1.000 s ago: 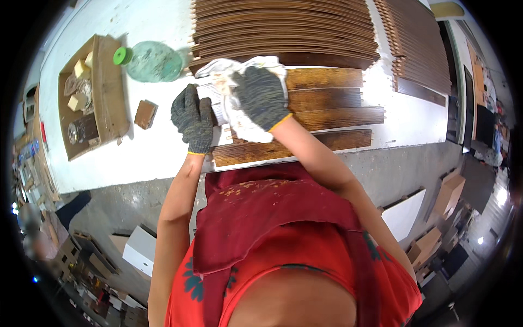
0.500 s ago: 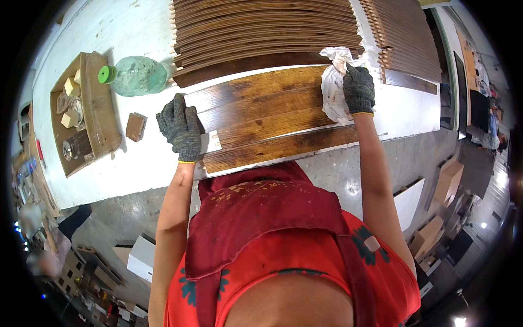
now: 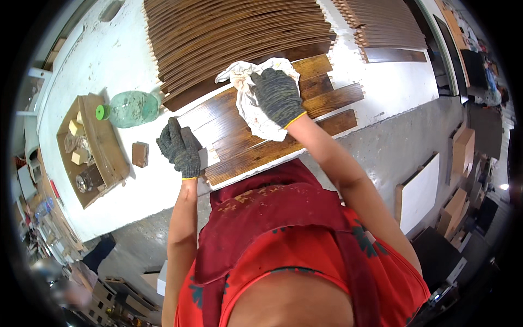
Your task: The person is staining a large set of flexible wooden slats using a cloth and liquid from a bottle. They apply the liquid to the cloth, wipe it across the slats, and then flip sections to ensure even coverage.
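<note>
Several dark-brown stained wooden boards (image 3: 250, 159) lie side by side on the white tabletop in front of me, their right ends staggered. My right hand (image 3: 279, 98), in a dark grey knit glove with a yellow cuff, presses on a crumpled white cloth (image 3: 259, 121), stained in places. The cloth lies over the middle of the boards, hiding part of them. At the boards' left ends rests my left hand (image 3: 180, 148), gloved the same way, with fingers stretched out and nothing visible in them. Its fingertips are beside the farther boards.
Behind the boards lie a large row of tightly set brown strips (image 3: 234, 38) and a second row (image 3: 384, 24) to the right. Left stand a green-capped clear bottle (image 3: 133, 109), a small brown block (image 3: 140, 155) and a cardboard box (image 3: 111, 158) with yellowish blocks. White panel (image 3: 419, 193) at right.
My right hand has slid the white cloth leftward from the boards' right ends to their middle. The left hand stays at the left ends. The whole view has tilted.
</note>
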Demonstrator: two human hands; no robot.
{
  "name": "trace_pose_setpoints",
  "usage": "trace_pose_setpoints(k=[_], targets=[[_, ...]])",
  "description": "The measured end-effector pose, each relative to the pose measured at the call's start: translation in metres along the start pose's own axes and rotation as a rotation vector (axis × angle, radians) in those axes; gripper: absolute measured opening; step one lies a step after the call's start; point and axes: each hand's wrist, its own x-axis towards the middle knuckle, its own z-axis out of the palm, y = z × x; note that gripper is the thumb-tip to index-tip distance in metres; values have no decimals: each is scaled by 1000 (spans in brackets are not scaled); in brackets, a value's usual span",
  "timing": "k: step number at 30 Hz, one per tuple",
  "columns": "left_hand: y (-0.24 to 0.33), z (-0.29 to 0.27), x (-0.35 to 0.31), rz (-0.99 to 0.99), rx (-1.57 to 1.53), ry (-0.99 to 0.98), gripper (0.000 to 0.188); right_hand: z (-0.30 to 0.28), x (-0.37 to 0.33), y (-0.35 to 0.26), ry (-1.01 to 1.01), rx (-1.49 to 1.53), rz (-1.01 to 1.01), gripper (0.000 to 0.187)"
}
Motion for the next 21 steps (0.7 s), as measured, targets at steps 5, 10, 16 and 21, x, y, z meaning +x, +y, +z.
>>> trace_pose_setpoints(k=[5,10,16,21], targets=[[4,-3,1,3,61,-30,39,14,-13,126,279,-381,229,33],[5,-2,2,-6,31,-38,38,-17,-20,157,161,-315,457,23],[7,-1,1,-3,67,-39,38,16,-12,96,265,-241,215,24],[4,-4,-1,3,59,-32,38,0,-11,107,135,-275,227,32]])
